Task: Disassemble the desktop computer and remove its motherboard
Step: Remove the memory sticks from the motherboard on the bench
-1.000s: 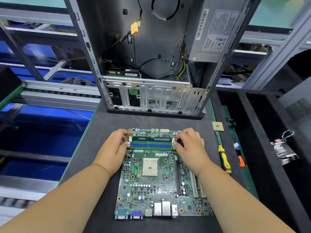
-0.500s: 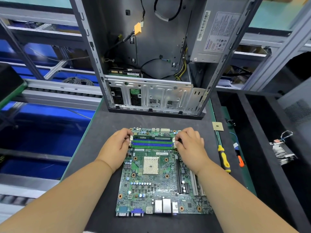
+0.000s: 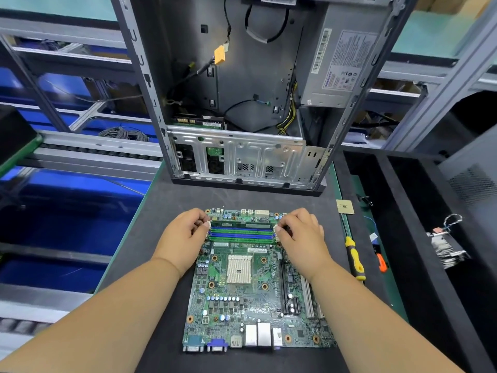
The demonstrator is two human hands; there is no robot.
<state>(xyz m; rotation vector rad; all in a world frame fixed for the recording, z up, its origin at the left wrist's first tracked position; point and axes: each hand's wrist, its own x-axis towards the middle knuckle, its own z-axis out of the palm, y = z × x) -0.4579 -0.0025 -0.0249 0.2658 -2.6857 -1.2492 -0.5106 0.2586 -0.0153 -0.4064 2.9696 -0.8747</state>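
Note:
The green motherboard (image 3: 250,300) lies flat on the dark mat, ports facing me, its CPU socket (image 3: 238,269) bare. A memory stick (image 3: 242,225) stands in the farthest of the blue and green slots. My left hand (image 3: 183,235) pinches at the left end of the slots, fingertips on the white latch. My right hand (image 3: 301,235) does the same at the right end. The open grey computer case (image 3: 242,157) stands upright behind the board, with its power supply (image 3: 338,65) and loose cables inside.
A loose CPU chip (image 3: 344,206) and a yellow-handled screwdriver (image 3: 355,258) lie right of the board. An orange tool (image 3: 381,265) and a heatsink with wires (image 3: 446,246) sit in the black tray at right. Blue bins and a conveyor rail are at left.
Both hands stay at the ends of the memory slots with only small finger shifts. The view has tilted slightly.

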